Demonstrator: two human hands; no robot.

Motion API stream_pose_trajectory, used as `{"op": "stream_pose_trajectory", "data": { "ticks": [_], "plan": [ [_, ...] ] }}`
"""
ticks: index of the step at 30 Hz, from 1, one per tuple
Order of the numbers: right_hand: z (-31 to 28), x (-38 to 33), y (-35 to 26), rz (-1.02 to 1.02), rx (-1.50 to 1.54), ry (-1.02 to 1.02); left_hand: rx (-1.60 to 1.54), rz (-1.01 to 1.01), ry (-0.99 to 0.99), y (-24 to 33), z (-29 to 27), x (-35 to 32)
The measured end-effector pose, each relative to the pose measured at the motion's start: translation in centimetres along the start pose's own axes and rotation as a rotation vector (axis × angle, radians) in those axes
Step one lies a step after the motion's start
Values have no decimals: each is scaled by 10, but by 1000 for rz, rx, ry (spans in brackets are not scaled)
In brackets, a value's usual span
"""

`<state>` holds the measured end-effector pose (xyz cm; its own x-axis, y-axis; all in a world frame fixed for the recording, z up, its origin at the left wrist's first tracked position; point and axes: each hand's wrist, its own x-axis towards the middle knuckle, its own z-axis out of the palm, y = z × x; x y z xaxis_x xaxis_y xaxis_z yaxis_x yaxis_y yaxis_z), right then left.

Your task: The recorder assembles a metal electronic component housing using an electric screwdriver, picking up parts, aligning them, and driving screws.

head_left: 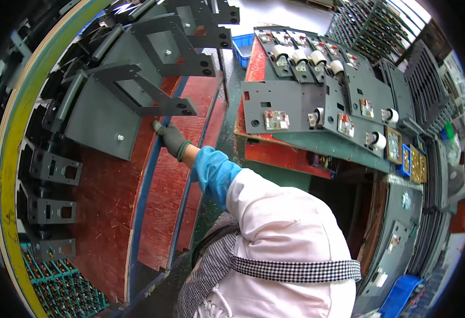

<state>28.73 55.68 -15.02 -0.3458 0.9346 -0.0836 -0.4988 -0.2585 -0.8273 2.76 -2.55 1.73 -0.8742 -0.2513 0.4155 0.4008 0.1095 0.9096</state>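
Observation:
My right hand (172, 141), in a dark grey-green glove, reaches out to the left along a tiered rack of red boards. Its fingers are bent over the blue-edged rim of the upper red shelf (105, 191), and one fingertip looks bare. Just beyond the fingers stands a dark grey sheet-metal housing (102, 119) with an angled side bracket (150, 95); the hand is below that bracket. More housings of the same kind line the shelf behind it. My left hand does not show.
To the right, a worktable (322, 151) carries several grey metal panels (253, 98) with small circuit boards and white rollers. Parts trays (394, 143) sit at its right corner. A blue crate (241, 47) stands behind. A yellow-green beam (7, 185) curves along the left.

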Motion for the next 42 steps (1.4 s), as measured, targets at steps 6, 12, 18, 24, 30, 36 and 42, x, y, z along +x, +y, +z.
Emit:
{"op": "stream_pose_trajectory", "data": {
  "ticks": [6,12,18,24,30,36,42],
  "plan": [
    [-31,-20,-81,12,235,1,118,147,-58,52,0,-71],
    [-75,-34,-29,-148,-981,-252,125,364,-593,93,167,-153],
    [-101,-192,-278,-37,-1668,-1152,198,523,-1039,100,251,-275],
    [-154,-418,-396,-776,-566,413,399,711,-1446,177,279,-328],
    [-128,-494,-414,-361,-1074,702,483,833,-2267,293,273,-543],
    [-114,-617,-429,248,-1435,904,-333,364,-3224,251,206,-711],
    [-200,-858,-259,218,-776,2195,-575,592,-3334,270,90,-834]
  ]
}}
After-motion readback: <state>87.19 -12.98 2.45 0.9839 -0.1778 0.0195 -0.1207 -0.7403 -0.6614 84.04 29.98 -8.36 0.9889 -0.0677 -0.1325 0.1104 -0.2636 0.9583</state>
